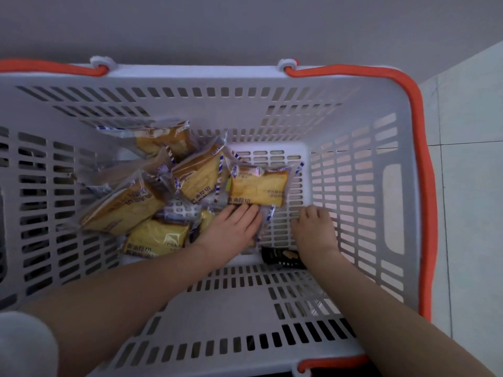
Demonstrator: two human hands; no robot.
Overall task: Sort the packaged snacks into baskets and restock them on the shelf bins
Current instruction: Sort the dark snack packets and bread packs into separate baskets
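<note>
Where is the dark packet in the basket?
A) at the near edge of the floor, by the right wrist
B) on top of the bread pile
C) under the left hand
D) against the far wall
A: the dark packet lies on the basket floor at its near edge, just beside the right hand wrist, apart from the bread packs further left.

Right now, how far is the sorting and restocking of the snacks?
Done: several yellow bread packets lie piled in the white basket. In hand: the left hand reaches to the edge of one packet; the right hand rests on the basket floor near a dark packet. Left: restocking; no shelf bins are in view.
</note>
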